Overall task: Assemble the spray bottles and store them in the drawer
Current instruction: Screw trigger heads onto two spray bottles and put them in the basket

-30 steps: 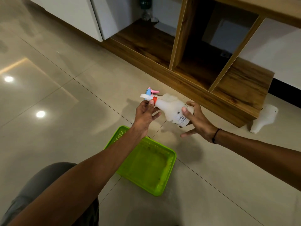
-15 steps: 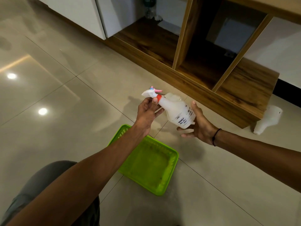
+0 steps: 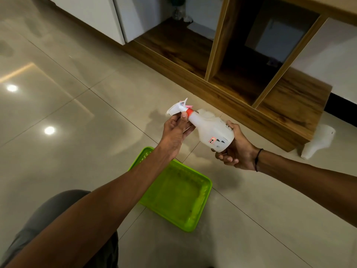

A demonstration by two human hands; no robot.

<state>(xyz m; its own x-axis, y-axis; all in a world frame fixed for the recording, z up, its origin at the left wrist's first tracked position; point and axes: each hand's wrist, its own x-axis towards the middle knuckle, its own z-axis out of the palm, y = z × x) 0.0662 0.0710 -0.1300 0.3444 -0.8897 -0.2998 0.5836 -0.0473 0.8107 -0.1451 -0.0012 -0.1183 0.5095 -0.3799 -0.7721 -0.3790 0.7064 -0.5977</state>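
Note:
A white spray bottle [image 3: 213, 130] lies on its side in the air between my hands, above the tiled floor. My right hand [image 3: 236, 151] grips its base from below. My left hand [image 3: 175, 130] is closed on the white trigger head [image 3: 177, 109], its thumb beside the red collar [image 3: 189, 112] at the neck. A second white bottle [image 3: 318, 141] without a head lies on the floor at the right, beside the wooden cabinet's end.
A lime-green plastic tray [image 3: 204, 207] sits on the floor below my hands. A low wooden cabinet [image 3: 241, 97] with open compartments runs along the far side. White cabinet doors [image 3: 100, 14] stand at the back left. My knee [image 3: 48, 209] is at bottom left.
The bottle has been turned about its long axis, so a different side with a small red-and-white sticker faces up. My right hand closed around the base; it was only loosely touching it a second ago.

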